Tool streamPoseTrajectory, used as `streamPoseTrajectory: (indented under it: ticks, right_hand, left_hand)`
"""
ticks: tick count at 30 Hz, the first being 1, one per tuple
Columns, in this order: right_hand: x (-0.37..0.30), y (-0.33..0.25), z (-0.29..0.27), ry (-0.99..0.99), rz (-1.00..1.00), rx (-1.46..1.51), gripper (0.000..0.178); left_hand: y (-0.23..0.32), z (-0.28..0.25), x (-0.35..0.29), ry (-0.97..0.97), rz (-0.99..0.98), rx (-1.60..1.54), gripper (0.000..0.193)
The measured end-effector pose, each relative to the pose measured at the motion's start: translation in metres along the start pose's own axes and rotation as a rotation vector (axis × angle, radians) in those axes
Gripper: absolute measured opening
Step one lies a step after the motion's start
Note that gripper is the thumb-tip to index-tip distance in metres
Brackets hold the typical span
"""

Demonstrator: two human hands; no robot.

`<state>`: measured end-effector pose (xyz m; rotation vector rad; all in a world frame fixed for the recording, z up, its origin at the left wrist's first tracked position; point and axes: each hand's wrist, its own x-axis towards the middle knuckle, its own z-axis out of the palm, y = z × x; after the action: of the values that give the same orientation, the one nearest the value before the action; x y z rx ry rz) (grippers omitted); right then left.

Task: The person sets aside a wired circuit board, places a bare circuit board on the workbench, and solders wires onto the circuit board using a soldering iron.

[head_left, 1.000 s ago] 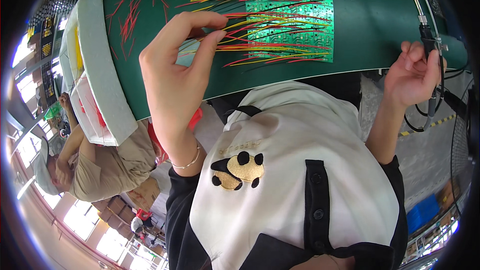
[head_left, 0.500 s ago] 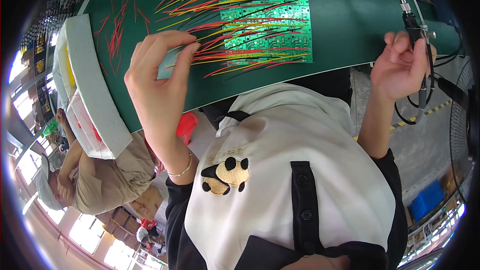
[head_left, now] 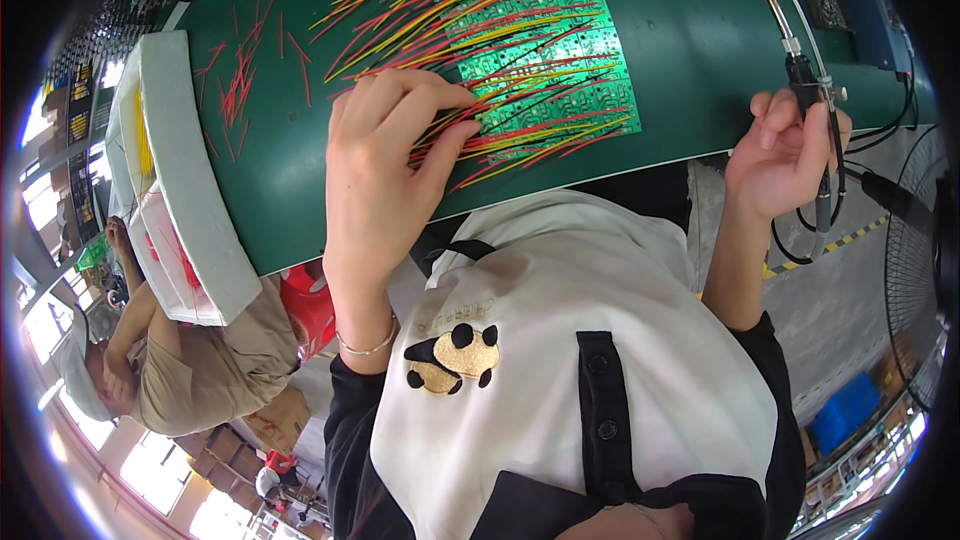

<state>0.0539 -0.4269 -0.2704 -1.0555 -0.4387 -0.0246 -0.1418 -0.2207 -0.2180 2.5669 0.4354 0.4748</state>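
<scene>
A green circuit board panel [head_left: 612, 90] lies on the bench, with rows of red, yellow and black wires [head_left: 400, 15] crossing it and reaching past its left edge. My left hand [head_left: 385, 155] is closed over the nearer wires at that edge, several of them passing between thumb and forefinger. The fingers partly hide these wires, so how many they grip cannot be made out. At the right, my right hand [head_left: 785, 155] is wrapped around a soldering iron [head_left: 803, 70] with a thin metal guide tube alongside. The iron's tip points up and away, apart from the board.
Loose red wires [head_left: 238, 90] lie scattered on the green bench top [head_left: 290, 200]. A white foam box [head_left: 205, 180] with yellow and red wires stands at the left edge. Beyond it sits another person [head_left: 200, 360]. A fan [head_left: 915, 270] stands at the right.
My left hand has moved right, from the wires' loose ends to the board's left edge. My right hand and the iron have shifted slightly left, and the iron's tip now shows.
</scene>
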Motion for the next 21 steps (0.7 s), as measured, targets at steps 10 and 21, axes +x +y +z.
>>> streamPoseTrajectory:
  ticks: [10,21]
  right_hand:
    - [-0.002,0.0,0.006,0.042,0.014,-0.042,0.007]
    - [-0.001,-0.001,0.004,0.038,0.025,-0.07,0.006]
  left_hand:
    - [0.005,-0.009,-0.004,-0.046,-0.041,-0.015,0.016]
    - [0.006,-0.008,-0.009,-0.044,-0.095,-0.093,0.01]
